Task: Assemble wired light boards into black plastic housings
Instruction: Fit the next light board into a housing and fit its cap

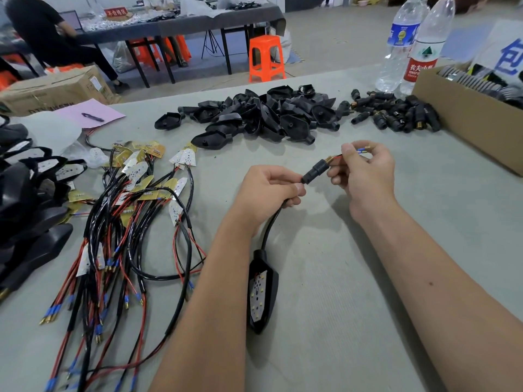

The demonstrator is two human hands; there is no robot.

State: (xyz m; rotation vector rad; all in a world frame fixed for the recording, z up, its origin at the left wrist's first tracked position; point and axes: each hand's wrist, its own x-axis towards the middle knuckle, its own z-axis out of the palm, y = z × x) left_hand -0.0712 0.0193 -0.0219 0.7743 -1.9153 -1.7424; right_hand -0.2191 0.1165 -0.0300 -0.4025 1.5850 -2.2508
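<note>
Pinching the black cable just below a small black connector sleeve (pixel 314 171), the left hand (pixel 268 190) is curling its fingers around the lead, while the right hand (pixel 365 171) is gripping the sleeve's upper end, where a brass spring shows, and is holding the red wire and blue-tipped terminals (pixel 363 149) between thumb and forefinger. The cable is running down from the left hand to a black housing (pixel 263 290) that is lying on the grey surface (pixel 353 278) between the two forearms, with a white light board sitting inside it, face up. To the left, a tangle of wired light boards (pixel 135 210) with red and black leads is spreading across the surface. Beyond the hands, a pile of empty black housings (pixel 260 114) is lying just beside a smaller heap of black connector sleeves (pixel 396 111). A cardboard box (pixel 469 120) is standing at the right edge, with two water bottles (pixel 410 43) behind it. At the far left, finished black units (pixel 31 199) are stacking up near a pink sheet (pixel 90 113) with a pen on it.
</note>
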